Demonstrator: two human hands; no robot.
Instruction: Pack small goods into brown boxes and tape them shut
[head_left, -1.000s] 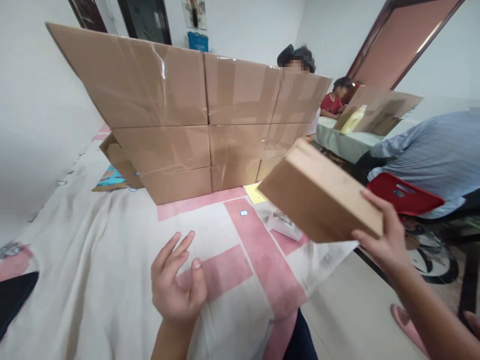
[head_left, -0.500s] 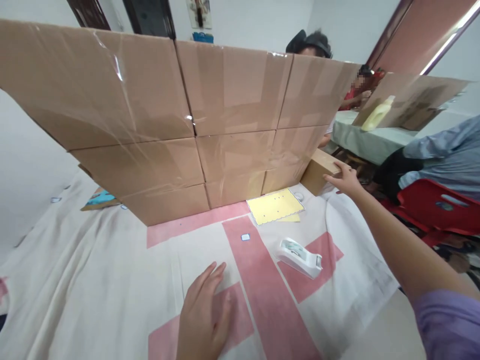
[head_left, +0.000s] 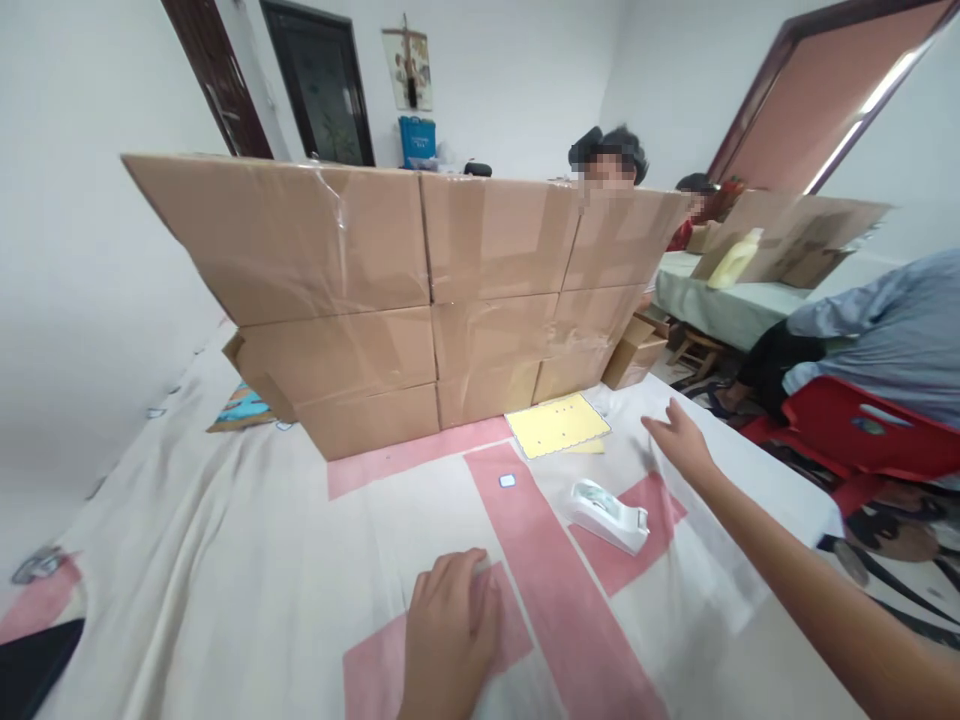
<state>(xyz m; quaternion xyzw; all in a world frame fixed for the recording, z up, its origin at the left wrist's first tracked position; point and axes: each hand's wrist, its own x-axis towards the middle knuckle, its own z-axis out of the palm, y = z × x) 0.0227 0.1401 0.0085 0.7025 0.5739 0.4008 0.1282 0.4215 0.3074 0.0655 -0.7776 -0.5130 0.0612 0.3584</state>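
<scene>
My left hand (head_left: 454,625) rests low over the tablecloth (head_left: 262,580), fingers loosely bent, thumb apart, holding nothing visible. My right hand (head_left: 684,445) is held over the right side of the table, thumb and finger apart; some of its fingers are hidden behind the hand. A white tape dispenser (head_left: 609,515) lies on a pink patch between my hands. Beyond it are a yellow sheet (head_left: 559,425) with small dark marks and a small white, blue-edged piece (head_left: 508,481). The small cardboard box (head_left: 637,352) stands beyond my right hand, apart from it.
A tall cardboard partition (head_left: 487,240) spans the table's far side. A blue packet (head_left: 244,405) lies by its left end. People sit beyond it, and one is at the right on a red chair (head_left: 862,425). A yellow bottle (head_left: 736,260) stands on another table.
My right hand has left the small box and drawn back toward me. The head view has tilted up and shifted. My left hand remains low over the cloth, its fingers more bent.
</scene>
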